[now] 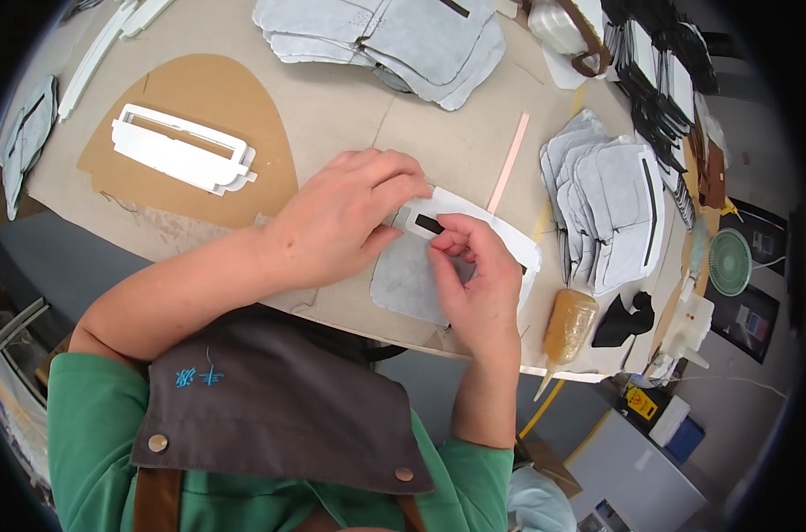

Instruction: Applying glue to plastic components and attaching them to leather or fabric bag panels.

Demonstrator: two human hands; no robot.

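Note:
In front of me on the table lies a grey fabric piece (404,282) with a rounded corner. A white slotted template (512,241) rests along its far side, and a black strip (428,223) shows in the slot. My left hand (345,213) is open, its fingertips at the left end of the template and its thumb apart, over the fabric. With bent fingers drawn together, my right hand (481,277) closes on the black strip near its left end. That hand covers the middle of the strip and part of the fabric.
A white plastic frame (177,144) sits on a brown rounded board (203,84) at left. Grey fabric stacks (403,49) lie at the back and right (611,199). Near the front right edge are an amber glue bottle (569,324) and black scrap (622,321). A pale pink strip (509,160) lies beyond my right hand.

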